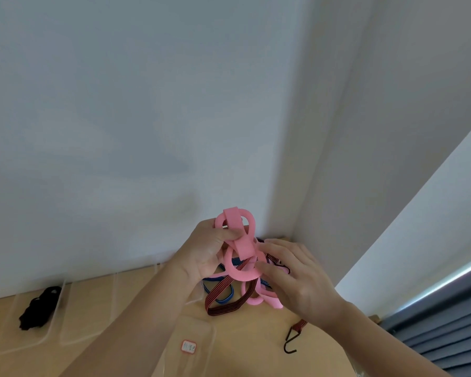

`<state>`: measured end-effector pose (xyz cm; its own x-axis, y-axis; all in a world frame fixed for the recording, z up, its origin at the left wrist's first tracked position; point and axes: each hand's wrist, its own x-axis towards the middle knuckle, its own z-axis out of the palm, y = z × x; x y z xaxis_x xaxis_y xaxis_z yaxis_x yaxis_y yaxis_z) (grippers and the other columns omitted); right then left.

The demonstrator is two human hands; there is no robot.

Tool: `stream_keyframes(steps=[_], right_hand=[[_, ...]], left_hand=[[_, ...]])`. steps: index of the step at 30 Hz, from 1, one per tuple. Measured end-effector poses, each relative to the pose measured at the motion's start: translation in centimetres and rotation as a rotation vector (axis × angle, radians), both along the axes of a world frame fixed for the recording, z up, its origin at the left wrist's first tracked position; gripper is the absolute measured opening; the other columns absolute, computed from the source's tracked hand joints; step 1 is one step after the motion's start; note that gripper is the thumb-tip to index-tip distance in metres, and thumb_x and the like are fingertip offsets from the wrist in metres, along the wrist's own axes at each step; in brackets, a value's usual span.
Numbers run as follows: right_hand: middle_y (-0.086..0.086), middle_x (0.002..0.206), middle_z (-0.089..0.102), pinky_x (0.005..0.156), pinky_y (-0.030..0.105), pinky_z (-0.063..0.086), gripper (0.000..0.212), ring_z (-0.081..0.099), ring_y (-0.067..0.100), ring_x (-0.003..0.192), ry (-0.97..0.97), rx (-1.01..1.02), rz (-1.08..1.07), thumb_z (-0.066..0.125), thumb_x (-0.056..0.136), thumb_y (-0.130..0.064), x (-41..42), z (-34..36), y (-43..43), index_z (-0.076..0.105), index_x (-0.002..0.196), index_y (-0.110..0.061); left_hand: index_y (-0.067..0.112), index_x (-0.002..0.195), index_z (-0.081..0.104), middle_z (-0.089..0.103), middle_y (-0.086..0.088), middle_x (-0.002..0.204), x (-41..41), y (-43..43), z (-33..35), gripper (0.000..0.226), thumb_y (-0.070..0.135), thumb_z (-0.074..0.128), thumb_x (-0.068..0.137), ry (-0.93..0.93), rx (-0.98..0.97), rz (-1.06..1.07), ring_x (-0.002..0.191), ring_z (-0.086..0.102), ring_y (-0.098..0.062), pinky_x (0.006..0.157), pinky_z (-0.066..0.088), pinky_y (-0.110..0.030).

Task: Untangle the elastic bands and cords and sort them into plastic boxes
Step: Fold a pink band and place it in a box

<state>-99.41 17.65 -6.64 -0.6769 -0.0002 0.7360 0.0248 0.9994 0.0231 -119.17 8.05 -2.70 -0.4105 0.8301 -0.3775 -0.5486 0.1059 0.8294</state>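
The left hand (210, 251) pinches the top loop of a soft flat pink elastic band (242, 246) with curled fingers, and the right hand (297, 281) curls its fingers on a lower loop. The tangle stands nearly upright above the far right of the pale wooden table (242, 346). A red-black striped woven cord (220, 293) hangs from it.

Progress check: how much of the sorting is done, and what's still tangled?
Done: one black cord bundle lies in the leftmost clear box. In hand: the left hand grips the pink band while the right hand pinches it near the knot. Left: the pink band, striped bungee cord and blue band remain tangled together, and the neighbouring box shows nothing inside.
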Motion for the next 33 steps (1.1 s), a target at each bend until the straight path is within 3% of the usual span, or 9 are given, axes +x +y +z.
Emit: stream_keyframes(steps=[2,7,10,14,17,22,27,31,33], right_hand=[[0.010,0.123,0.071,0.089,0.043,0.052,0.009,0.066,0.029,0.118,0.002,-0.067,0.059,0.068,0.097,-0.011,-0.3,0.2,-0.2,0.073,0.103,-0.008],[-0.011,0.092,0.068,0.082,0.040,0.052,0.024,0.064,0.014,0.086,-0.085,-0.537,-0.043,0.051,0.104,-0.032,-1.2,1.9,-0.9,0.071,0.106,-0.019],[-0.014,0.106,0.059,0.082,0.035,0.052,0.017,0.062,0.011,0.098,-0.078,-0.858,-0.118,0.056,0.102,-0.035,-2.1,3.1,-1.1,0.071,0.101,-0.026],[-0.013,0.134,0.051,0.088,0.027,0.053,0.012,0.058,0.004,0.117,-0.118,-1.084,-0.129,0.063,0.099,-0.026,-3.1,4.2,-1.3,0.068,0.090,-0.033],[-0.013,0.098,0.072,0.071,0.026,0.055,0.013,0.068,0.006,0.089,-0.118,-1.173,-0.119,0.061,0.100,-0.025,-3.5,4.1,-1.8,0.068,0.091,-0.029],[-0.009,0.082,0.069,0.062,0.027,0.053,0.009,0.066,0.009,0.075,-0.052,-1.011,-0.185,0.064,0.098,-0.024,-4.0,3.4,-2.6,0.070,0.093,-0.020],[-0.011,0.077,0.063,0.060,0.027,0.047,0.010,0.059,0.012,0.070,-0.050,-0.880,-0.204,0.069,0.094,-0.022,-4.8,3.0,-3.3,0.068,0.085,-0.018],[-0.012,0.072,0.059,0.061,0.026,0.045,0.012,0.055,0.009,0.066,-0.070,-0.886,-0.230,0.070,0.092,-0.019,-5.2,2.6,-3.4,0.066,0.081,-0.017],[-0.013,0.071,0.059,0.062,0.024,0.045,0.013,0.056,0.009,0.067,-0.078,-0.908,-0.247,0.070,0.093,-0.020,-5.3,2.3,-3.4,0.066,0.081,-0.017]], left_hand=[[-0.002,0.113,0.069,0.077,-0.020,0.099,0.1,-0.3,0.1,0.025,-0.011,0.064,0.090,0.085,0.027,-0.010,0.086,0.077,-0.033,0.066,0.061,-0.038],[0.016,0.106,0.077,0.076,-0.015,0.091,1.3,-1.0,0.8,0.024,-0.001,0.072,0.089,0.486,0.072,-0.094,0.080,0.070,-0.023,0.068,0.054,-0.032],[0.019,0.113,0.076,0.075,-0.009,0.087,1.9,-1.2,1.1,0.027,0.006,0.076,0.089,0.462,0.129,-0.131,0.081,0.073,-0.024,0.068,0.059,-0.033],[0.018,0.117,0.075,0.075,-0.019,0.109,2.2,-1.6,0.0,0.032,-0.003,0.064,0.095,0.326,0.130,-0.192,0.100,0.075,-0.033,0.078,0.063,-0.039],[0.019,0.120,0.075,0.074,-0.020,0.117,1.9,-2.0,-1.0,0.039,-0.008,0.057,0.097,0.199,0.139,-0.222,0.104,0.074,-0.031,0.077,0.062,-0.038],[0.005,0.130,0.067,0.066,-0.026,0.126,1.4,-2.5,-2.6,0.036,0.009,0.047,0.101,-0.112,0.240,-0.282,0.111,0.067,-0.038,0.097,0.051,-0.057],[-0.003,0.114,0.073,0.064,-0.025,0.119,1.8,-3.0,-3.6,0.042,0.021,0.046,0.092,-0.349,0.268,-0.164,0.109,0.066,-0.034,0.111,0.043,-0.058],[0.001,0.124,0.070,0.069,-0.024,0.119,1.9,-3.3,-3.6,0.059,0.047,0.042,0.099,-0.299,0.252,-0.175,0.103,0.070,-0.033,0.086,0.058,-0.048],[0.003,0.123,0.070,0.071,-0.022,0.115,2.0,-3.3,-3.1,0.062,0.057,0.058,0.094,-0.182,0.219,-0.211,0.098,0.071,-0.032,0.083,0.059,-0.051]])
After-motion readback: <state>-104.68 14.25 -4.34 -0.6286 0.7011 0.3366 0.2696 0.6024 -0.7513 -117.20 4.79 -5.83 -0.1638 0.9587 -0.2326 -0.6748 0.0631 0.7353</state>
